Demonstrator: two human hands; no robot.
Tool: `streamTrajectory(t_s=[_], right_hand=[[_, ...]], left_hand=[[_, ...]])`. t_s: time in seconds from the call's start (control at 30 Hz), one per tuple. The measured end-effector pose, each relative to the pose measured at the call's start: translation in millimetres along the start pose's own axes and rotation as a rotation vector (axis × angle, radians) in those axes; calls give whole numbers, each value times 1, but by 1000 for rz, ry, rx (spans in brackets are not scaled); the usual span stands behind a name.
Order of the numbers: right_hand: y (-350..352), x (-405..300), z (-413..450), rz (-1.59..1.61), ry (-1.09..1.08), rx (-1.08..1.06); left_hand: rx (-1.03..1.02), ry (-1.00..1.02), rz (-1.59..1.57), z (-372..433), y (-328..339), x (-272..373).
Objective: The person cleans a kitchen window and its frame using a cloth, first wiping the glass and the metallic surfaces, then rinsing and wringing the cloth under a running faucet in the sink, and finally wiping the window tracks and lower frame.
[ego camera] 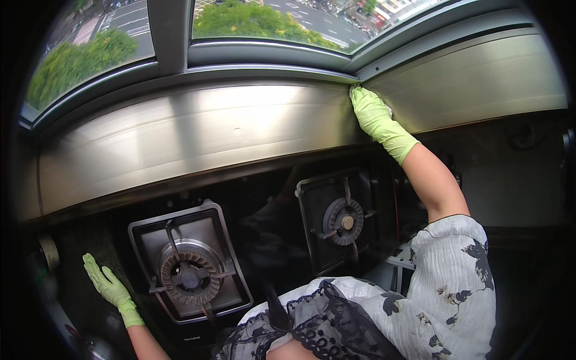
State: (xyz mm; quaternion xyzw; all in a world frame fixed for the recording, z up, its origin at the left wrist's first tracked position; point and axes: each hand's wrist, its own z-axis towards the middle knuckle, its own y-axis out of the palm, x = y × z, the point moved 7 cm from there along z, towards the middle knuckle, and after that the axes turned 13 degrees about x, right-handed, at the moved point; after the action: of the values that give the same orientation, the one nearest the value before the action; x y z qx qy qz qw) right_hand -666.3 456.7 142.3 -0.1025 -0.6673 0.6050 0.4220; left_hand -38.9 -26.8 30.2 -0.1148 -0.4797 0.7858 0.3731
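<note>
My right hand [371, 112], in a light green rubber glove, reaches up to the corner where two brushed metal panels meet beneath the window frame. A bit of whitish cloth [389, 109] shows at the edge of its fingers, pressed to the metal panel [234, 130]. My left hand [105, 281], gloved alike, rests flat on the dark counter [85, 238] left of the gas hob, fingers extended and nothing visible in it. Between my arms lies the black gas hob [265, 243] with a left burner [191, 276] and a right burner [344, 221].
Above the panels runs a grey window frame [270, 56], with trees and a road outside. A round pale-rimmed object [49, 252] stands at the far left. A white rack-like frame [398, 265] is beside my right sleeve. Metal pan supports rise around both burners.
</note>
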Motion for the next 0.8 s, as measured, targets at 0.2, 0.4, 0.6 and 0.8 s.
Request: streamTrajectory(t_s=[0.2,0.4,0.6,0.8], right_hand=[[-7,-24,-79,-242,-242,103],[-61,-34,-100,457,55,-134],[-44,-6,-83,865,334,424],[-11,-66,-45,951,385,575]], left_hand=[[14,-1,8,-5,-6,-9],[32,14,24,-5,-9,-6],[40,25,19,-3,-7,-3],[43,9,27,-1,-8,1]])
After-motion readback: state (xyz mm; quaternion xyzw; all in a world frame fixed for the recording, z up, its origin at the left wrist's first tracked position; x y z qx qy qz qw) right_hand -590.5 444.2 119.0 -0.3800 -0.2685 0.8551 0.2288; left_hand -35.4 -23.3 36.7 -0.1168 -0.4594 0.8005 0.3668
